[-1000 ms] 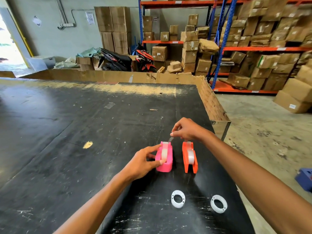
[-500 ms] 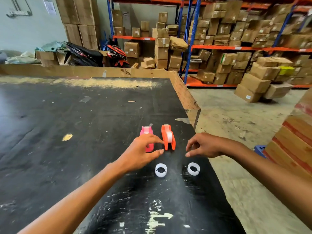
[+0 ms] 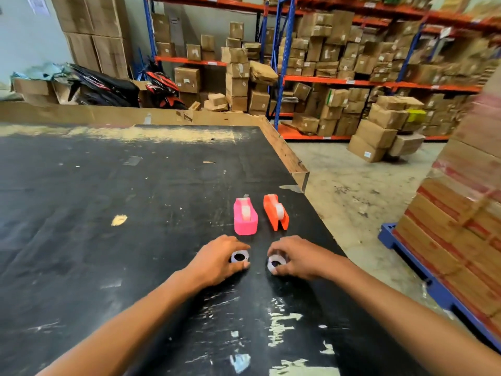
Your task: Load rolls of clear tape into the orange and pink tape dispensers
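Note:
A pink tape dispenser and an orange tape dispenser stand side by side on the black table, each with a clear tape roll seated in it. In front of them lie two white rings. My left hand has its fingers closed around the left ring. My right hand grips the right ring. Both rings rest on the table surface under my fingers.
The table's right edge runs close beside the orange dispenser, with a cardboard rim at the far corner. A stack of cartons on a blue pallet stands to the right. Shelves of boxes fill the background.
Both hands have drawn back from the dispensers and closed on the two white rings. The camera view has shifted, so the dispensers now stand free.

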Motion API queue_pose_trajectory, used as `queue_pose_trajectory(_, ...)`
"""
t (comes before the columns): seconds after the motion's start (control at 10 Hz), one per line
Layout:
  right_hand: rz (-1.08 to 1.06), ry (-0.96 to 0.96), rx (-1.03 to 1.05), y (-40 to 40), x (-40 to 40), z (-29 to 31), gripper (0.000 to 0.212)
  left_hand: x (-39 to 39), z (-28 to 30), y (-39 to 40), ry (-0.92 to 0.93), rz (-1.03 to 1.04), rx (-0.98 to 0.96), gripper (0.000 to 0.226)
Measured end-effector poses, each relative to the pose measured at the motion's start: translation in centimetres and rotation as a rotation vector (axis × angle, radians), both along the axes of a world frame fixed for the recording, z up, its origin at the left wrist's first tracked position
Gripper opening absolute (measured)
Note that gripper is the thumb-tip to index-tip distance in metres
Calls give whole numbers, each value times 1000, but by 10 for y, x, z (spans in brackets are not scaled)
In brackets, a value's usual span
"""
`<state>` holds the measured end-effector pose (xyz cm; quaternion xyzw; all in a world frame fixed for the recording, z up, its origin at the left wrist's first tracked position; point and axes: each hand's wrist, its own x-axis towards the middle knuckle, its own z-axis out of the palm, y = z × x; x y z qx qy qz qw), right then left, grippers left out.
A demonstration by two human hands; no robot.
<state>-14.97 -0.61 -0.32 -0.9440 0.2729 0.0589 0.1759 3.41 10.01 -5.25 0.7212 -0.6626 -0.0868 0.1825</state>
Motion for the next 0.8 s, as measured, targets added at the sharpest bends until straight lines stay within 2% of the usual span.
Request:
queue_pose_trajectory(0.2, 73, -74, -21, 28, 103, 1, 33, 74, 10, 43, -7, 229, 23, 49)
queue_pose_trajectory(0.4, -6, -68, -158, 22, 167, -2, 30, 109, 20, 40, 33, 319, 86, 53)
queue_pose_trajectory(0.5, -17, -1, -245, 20, 172, -10, 29, 112, 16, 37, 51, 323, 97, 55)
queue_pose_trajectory(0.6, -43, 4, -212, 20, 166, -8, 42, 110, 19, 36, 62, 302, 116, 62)
queue_pose_trajectory(0.7, -51, -73, -172, 20, 147, 9, 55, 106, 27, 37, 19, 282, 86, 68)
queue_pose_trajectory(0.8, -97, -177, -80, 25, 105, 26, 53, 89, 39, 50, 21, 261, 46, 69)
